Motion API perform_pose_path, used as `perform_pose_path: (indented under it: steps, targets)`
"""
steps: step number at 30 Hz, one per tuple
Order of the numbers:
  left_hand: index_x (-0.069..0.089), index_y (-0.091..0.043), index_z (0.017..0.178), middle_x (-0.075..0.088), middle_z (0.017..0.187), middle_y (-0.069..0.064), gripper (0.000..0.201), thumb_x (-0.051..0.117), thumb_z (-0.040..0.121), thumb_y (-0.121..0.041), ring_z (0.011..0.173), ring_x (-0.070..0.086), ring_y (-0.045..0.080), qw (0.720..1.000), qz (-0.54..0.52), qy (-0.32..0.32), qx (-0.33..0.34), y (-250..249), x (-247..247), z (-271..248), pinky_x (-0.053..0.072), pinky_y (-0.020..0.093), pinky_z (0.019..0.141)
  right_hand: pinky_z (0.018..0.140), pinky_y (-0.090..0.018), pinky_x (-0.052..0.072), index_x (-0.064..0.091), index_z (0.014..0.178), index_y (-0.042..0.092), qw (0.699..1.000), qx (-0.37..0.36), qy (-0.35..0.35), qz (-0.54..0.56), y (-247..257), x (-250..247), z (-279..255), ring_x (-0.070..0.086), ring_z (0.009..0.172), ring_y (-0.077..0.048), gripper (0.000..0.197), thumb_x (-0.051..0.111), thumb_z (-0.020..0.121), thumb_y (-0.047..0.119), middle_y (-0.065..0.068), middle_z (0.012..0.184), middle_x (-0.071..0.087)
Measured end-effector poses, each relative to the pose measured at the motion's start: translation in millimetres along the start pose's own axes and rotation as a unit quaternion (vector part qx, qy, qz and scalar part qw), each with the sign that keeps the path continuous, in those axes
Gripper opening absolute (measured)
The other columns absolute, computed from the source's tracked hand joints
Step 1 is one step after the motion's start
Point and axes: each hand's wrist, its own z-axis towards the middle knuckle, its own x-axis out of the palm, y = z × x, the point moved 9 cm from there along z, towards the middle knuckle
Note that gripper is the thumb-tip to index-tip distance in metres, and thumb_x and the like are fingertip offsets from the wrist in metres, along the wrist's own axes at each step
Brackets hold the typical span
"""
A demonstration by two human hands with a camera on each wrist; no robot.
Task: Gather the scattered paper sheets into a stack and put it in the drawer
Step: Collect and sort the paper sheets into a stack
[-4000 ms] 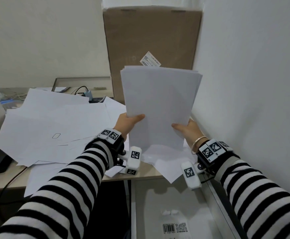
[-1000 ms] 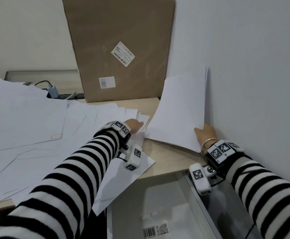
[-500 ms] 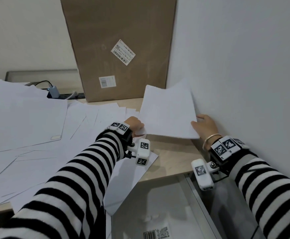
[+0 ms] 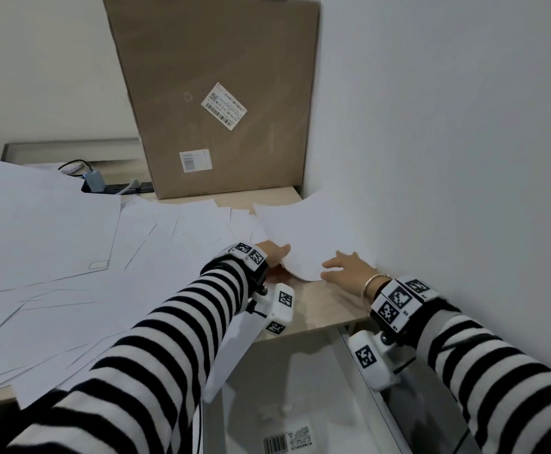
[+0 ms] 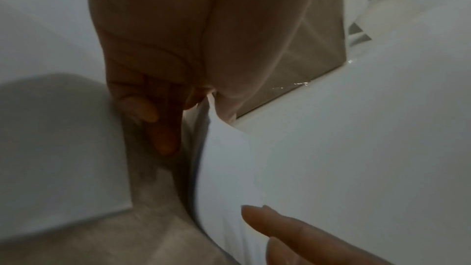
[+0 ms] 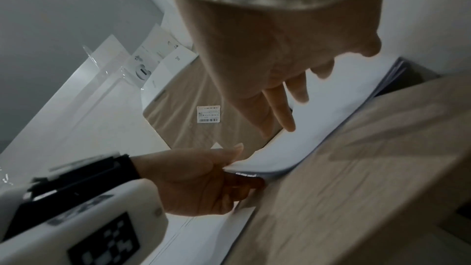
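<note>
Lying at the bench's right edge beside the wall, the stack (image 4: 303,237) is pinched at its near corner by the left hand (image 4: 272,253) while the right hand (image 4: 346,268) rests flat, many loose sheets (image 4: 71,257) ungathered, the drawer (image 4: 287,388) open below.

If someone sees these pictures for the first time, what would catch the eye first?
Probably the tall cardboard box standing at the back of the desk against the wall. Next, the loose paper sheets covering the desk's left side, and the stack by the wall: left hand pinches its near corner, right hand is open beside it.
</note>
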Motion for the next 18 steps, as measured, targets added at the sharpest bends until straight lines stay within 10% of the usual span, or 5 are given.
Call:
perform_pose_path:
  steps: [7, 10, 14, 18]
  targets:
    - [0.046, -0.011, 0.088, 0.057, 0.096, 0.007, 0.028, 0.038, 0.101, -0.035, 0.074, 0.059, 0.018, 0.998, -0.05, -0.041, -0.024, 24.8, -40.8, -15.0, 0.04, 0.024, 0.058, 0.106, -0.027, 0.033, 0.054, 0.131, 0.004, 0.999, 0.036, 0.036, -0.007, 10.9, 7.6, -16.2, 0.046, 0.129, -0.022, 0.041, 0.05, 0.095, 0.023, -0.008, 0.139, 0.051]
    - [0.054, -0.006, 0.104, 0.057, 0.106, 0.008, 0.021, 0.046, 0.099, -0.025, 0.09, 0.058, 0.022, 0.997, -0.012, -0.058, -0.041, 52.8, -63.8, -21.4, 0.042, 0.026, 0.063, 0.103, -0.031, 0.038, 0.055, 0.126, -0.006, 0.999, 0.041, 0.008, 0.015, 22.0, 6.1, -20.0, 0.049, 0.125, -0.03, 0.04, 0.053, 0.092, 0.016, -0.018, 0.134, 0.054]
    - [0.055, -0.004, 0.123, 0.056, 0.13, 0.01, 0.035, 0.045, 0.099, -0.027, 0.118, 0.055, 0.026, 0.986, 0.142, -0.049, -0.067, 86.1, -82.9, -40.7, 0.044, 0.033, 0.084, 0.065, -0.022, 0.044, 0.059, 0.121, -0.005, 0.996, 0.034, 0.036, 0.078, 46.9, 27.3, -27.9, 0.055, 0.083, -0.021, 0.035, 0.056, 0.09, 0.012, -0.01, 0.097, 0.058]
    - [0.039, -0.006, 0.143, 0.035, 0.151, 0.008, 0.051, 0.034, 0.102, -0.036, 0.14, 0.032, 0.025, 0.962, 0.261, -0.032, -0.079, 109.1, -84.8, -57.9, 0.025, 0.036, 0.112, 0.077, -0.035, 0.05, 0.054, 0.127, 0.005, 0.982, 0.063, 0.1, 0.146, 66.6, 57.6, -41.7, 0.056, 0.091, -0.023, 0.042, 0.062, 0.087, 0.017, -0.011, 0.112, 0.06]
